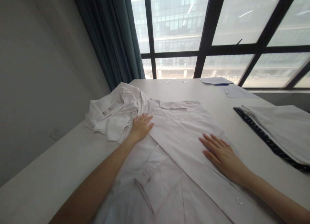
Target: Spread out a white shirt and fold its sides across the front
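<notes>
A white button-up shirt (179, 127) lies spread on the white table (48, 172), collar toward the window, with one side and a sleeve folded across its body. My left hand (140, 126) rests flat and open on the shirt's left shoulder edge, fingers together. My right hand (221, 154) lies flat and open on the folded panel at the right, fingers stretched out. Neither hand grips anything.
A crumpled heap of white shirts (113, 112) sits just left of my left hand. Folded white garments over a dark patterned cloth (278, 133) lie at the right. Papers and a blue pen (221, 84) rest near the window. A dark curtain (108, 40) hangs at the back left.
</notes>
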`<state>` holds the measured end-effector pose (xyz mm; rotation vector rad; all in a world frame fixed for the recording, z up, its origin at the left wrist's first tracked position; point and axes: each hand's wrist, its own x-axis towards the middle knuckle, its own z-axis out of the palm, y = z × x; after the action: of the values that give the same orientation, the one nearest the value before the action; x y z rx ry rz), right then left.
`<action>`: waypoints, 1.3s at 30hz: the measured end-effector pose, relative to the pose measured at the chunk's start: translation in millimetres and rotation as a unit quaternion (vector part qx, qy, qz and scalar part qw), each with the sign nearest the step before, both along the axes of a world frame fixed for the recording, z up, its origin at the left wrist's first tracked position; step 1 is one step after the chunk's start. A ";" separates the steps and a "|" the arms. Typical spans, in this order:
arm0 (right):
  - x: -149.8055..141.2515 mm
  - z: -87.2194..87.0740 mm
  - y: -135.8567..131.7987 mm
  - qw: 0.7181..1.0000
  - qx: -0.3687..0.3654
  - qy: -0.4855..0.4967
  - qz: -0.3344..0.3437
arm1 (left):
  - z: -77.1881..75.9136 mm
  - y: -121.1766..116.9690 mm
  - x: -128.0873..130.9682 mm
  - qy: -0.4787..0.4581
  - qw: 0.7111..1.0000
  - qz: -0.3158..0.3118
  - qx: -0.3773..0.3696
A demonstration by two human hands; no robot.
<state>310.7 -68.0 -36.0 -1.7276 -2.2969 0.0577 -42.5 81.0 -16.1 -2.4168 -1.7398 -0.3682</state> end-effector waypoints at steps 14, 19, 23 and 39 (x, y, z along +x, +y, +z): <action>6.2 3.1 4.1 0.979 0.072 0.191 -0.003 | -4.4 19.2 -26.6 -0.225 0.958 0.131 0.118; 5.6 3.8 4.0 0.979 0.067 0.193 -0.003 | -7.0 27.2 -35.3 -0.284 0.943 0.123 0.123; 5.0 6.0 3.2 0.978 0.067 0.196 -0.003 | -7.7 31.2 -39.8 -0.321 0.931 0.120 0.125; 4.1 2.3 1.9 0.987 0.074 0.140 0.016 | -10.9 32.1 -41.6 -0.354 0.918 0.116 0.134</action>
<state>314.8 -66.1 -33.7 -1.5047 -2.0700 0.1253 -84.1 113.2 -27.0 -1.9643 -2.0104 -1.4833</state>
